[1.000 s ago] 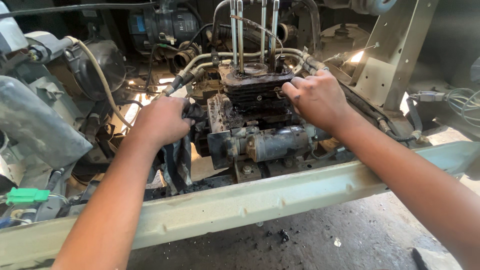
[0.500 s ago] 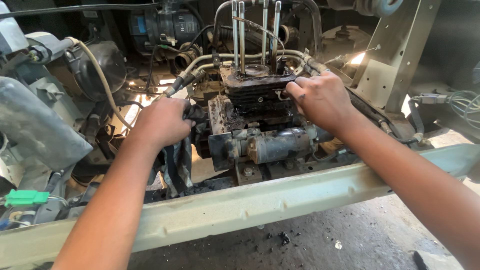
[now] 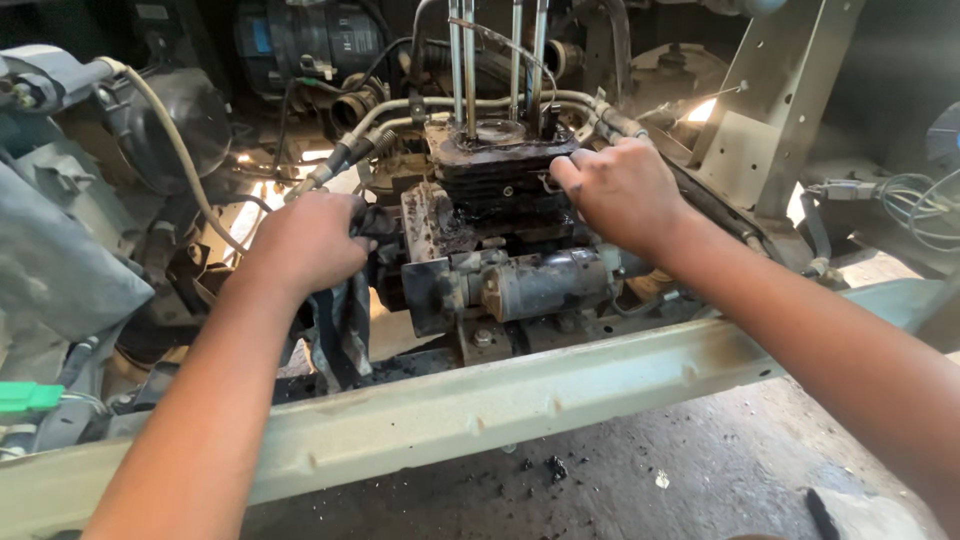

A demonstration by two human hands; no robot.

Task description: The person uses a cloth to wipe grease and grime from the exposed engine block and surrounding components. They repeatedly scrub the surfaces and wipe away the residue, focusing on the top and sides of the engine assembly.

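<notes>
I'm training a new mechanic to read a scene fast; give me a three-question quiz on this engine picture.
1. True or false: the left hand grips a dark rag.
2. What does the right hand rest on? A) the finned cylinder block B) the pale frame rail C) the green connector
3. What stands up from the block's top?

Key: 1 true; 2 A; 3 metal studs.

The engine block is black and grimy, its finned sides ribbed, with silver studs rising from it. Near it runs a pale cream frame rail, rust-flecked. Far left sits a bright green clip; the rag is dark grey.
</notes>
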